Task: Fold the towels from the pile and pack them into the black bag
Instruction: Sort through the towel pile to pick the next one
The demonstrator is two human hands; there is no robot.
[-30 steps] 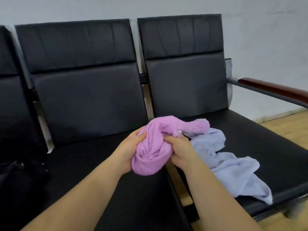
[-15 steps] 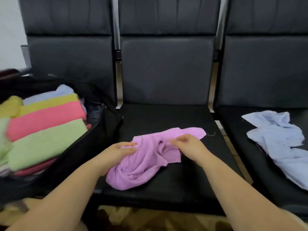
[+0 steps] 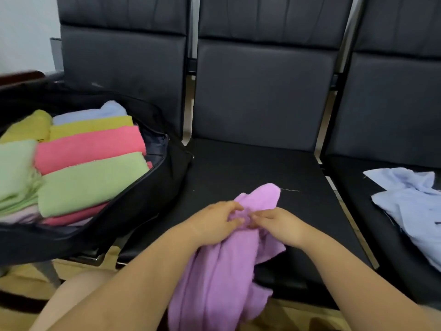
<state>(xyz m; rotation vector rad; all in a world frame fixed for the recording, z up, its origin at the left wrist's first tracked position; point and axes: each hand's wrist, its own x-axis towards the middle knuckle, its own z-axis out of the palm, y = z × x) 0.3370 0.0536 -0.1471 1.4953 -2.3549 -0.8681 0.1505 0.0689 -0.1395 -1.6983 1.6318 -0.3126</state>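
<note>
A crumpled purple towel [image 3: 222, 273] hangs over the front edge of the middle black seat [image 3: 238, 177]. My left hand [image 3: 214, 223] and my right hand [image 3: 279, 224] pinch its upper part close together, fingertips almost meeting. The open black bag [image 3: 143, 206] stands on the left seat. It holds several folded towels: green [image 3: 90, 180], pink [image 3: 88, 146], yellow [image 3: 90, 126] and pale blue [image 3: 95, 113]. A loose light blue towel [image 3: 410, 206] lies unfolded on the right seat.
Three black chairs with tall backrests [image 3: 265, 91] stand in a row against a white wall. A metal gap [image 3: 343, 201] separates the middle and right seats. My knee [image 3: 71, 297] shows below the bag, above a wooden floor [image 3: 26, 278].
The view swung left, from the right seats to the bag. The purple towel moved onto the middle seat, then slid toward me over its front edge. My hands came closer together on it.
</note>
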